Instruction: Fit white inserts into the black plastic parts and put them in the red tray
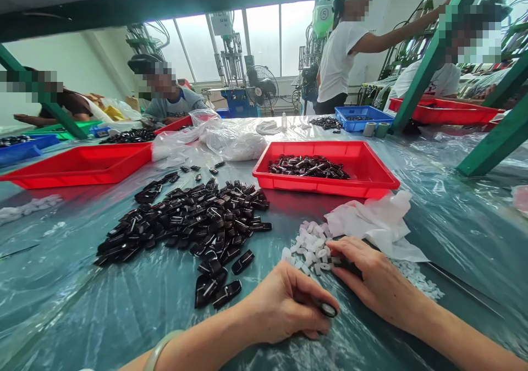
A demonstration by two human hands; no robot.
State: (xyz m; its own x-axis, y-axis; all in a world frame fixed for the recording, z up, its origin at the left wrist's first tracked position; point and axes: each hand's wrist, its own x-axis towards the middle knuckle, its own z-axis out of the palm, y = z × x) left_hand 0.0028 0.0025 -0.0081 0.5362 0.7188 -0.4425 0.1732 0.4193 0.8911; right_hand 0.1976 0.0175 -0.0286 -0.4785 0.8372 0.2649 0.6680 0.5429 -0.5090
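My left hand (291, 305) is closed around a small black plastic piece (329, 309), its pale-rimmed oval end sticking out past the fingers. Just beyond it, my right hand (367, 272) curls at a heap of small white plastic pieces (309, 244), fingertips touching the heap's right side. Between its thumb and fingers is a dark, slim thing (350, 267), mostly hidden by the hand. A large pile of glossy black plastic parts (206, 217) spreads to the left, with a few loose ones near my left forearm.
A red tray (325, 184) holding black parts stands beyond the hands; another red tray (78, 167) is at left. Crumpled white sheeting (371, 220), smaller clear bits (416, 280) and a thin rod (466, 288) lie right. Green posts (441, 57) rise there. Several people work behind.
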